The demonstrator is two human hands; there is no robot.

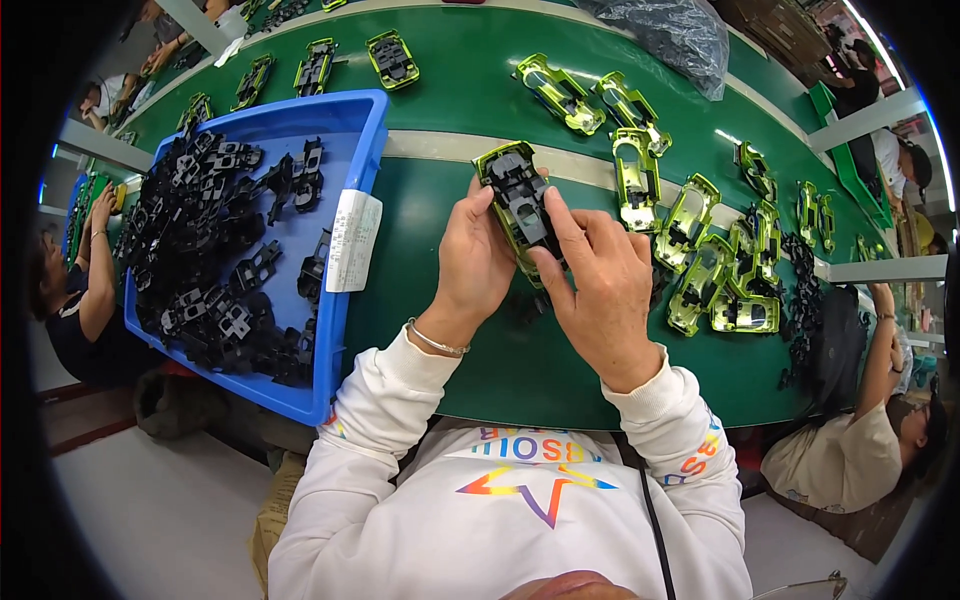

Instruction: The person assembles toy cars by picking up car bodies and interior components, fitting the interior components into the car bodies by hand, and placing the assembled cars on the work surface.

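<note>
Above the middle of the table I hold a toy car body (496, 154), a shiny yellow-green shell with a black plastic interior part (523, 207) lying in it. My left hand (470, 262) wraps round its left side, the thumb along the edge. From the right, my right hand (608, 290) grips the near end, with thumb and index finger pressed on the black part. My fingers hide the shell's near right side. Closest to my right hand lie loose yellow-green car shells (688, 222).
A blue bin (366, 130) heaped with black plastic parts (215, 230) stands at the left. Shells with black inserts (392, 60) line the far left of the green table (480, 375). Small black parts (803, 310) lie right, a plastic bag (665, 40) far back. People sit at both sides.
</note>
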